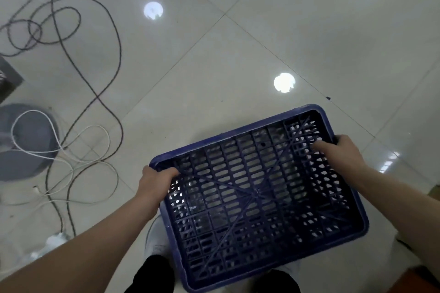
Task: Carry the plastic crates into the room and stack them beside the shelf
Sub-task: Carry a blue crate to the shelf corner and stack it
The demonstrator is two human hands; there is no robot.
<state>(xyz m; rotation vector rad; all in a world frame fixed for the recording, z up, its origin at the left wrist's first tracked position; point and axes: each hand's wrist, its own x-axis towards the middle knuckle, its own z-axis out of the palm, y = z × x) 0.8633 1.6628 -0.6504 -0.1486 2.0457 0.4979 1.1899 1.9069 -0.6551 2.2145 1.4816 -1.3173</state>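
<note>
A dark blue plastic crate (257, 195) with slotted floor and walls is held in front of me above the tiled floor, its inside empty. My left hand (156, 181) grips the crate's left rim, thumb inside and fingers curled over the edge. My right hand (338, 150) grips the far right rim, fingers hooked over the wall into the crate. The crate is tilted slightly, with its far right corner higher in the picture. No shelf or other crate is in view.
Dark and white cables (78, 107) loop across the shiny tiled floor (238, 54) at left. A grey round base (26, 143) sits at the left edge. My legs and a pale shoe (157, 240) show under the crate.
</note>
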